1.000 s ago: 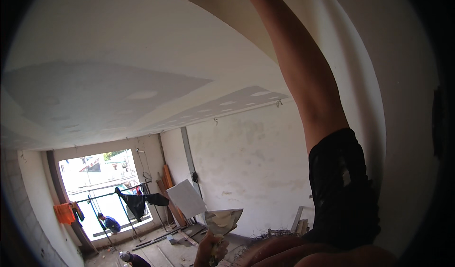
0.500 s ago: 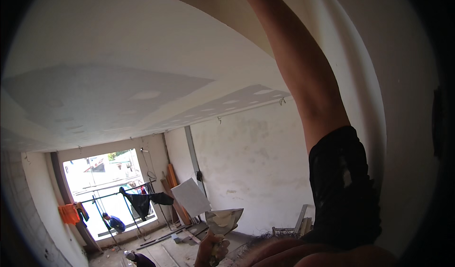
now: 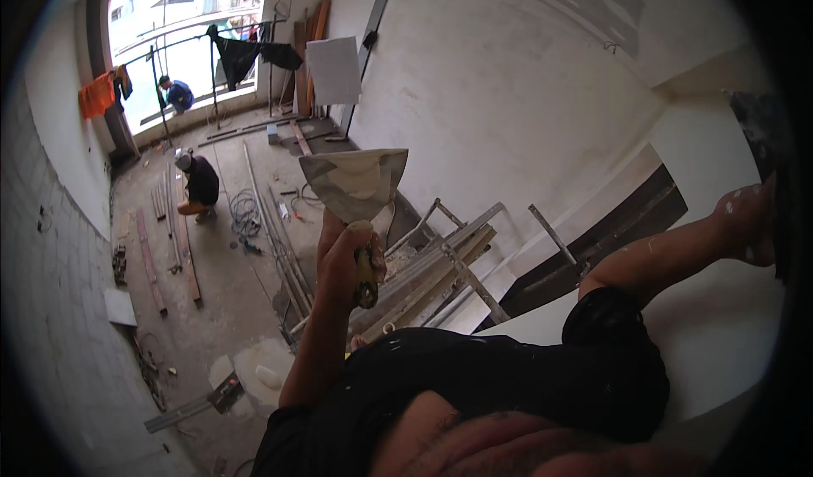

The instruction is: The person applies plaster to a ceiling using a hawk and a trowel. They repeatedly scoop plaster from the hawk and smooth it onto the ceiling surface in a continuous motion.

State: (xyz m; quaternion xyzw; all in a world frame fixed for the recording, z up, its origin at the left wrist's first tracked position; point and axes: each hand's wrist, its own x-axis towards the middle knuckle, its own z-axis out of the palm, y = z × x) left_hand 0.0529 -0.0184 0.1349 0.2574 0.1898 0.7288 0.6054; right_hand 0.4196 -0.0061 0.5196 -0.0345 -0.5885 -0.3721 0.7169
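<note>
My left hand (image 3: pixel 343 257) is raised in the middle, its fingers wrapped round the handle of a wide putty knife (image 3: pixel 356 181). The knife's flared blade points up and carries a smear of pale filler. My right arm stretches out to the right. At the picture's dark rim my right hand (image 3: pixel 747 223), flecked with white, is closed on a dark flat-bladed tool (image 3: pixel 752 126), partly lost in the rim; its grip is hidden.
Below stands a metal scaffold frame (image 3: pixel 474 282) with long planks beside it. A person (image 3: pixel 199 185) crouches on the floor among bars and a coiled cable (image 3: pixel 246 213); another (image 3: pixel 176 94) is at the bright window opening. Clothes (image 3: pixel 237 58) hang on a rail.
The view has tipped down from the ceiling to the floor. My right arm, reaching up overhead before, now extends sideways with its hand in view. My left hand and the putty knife show more fully.
</note>
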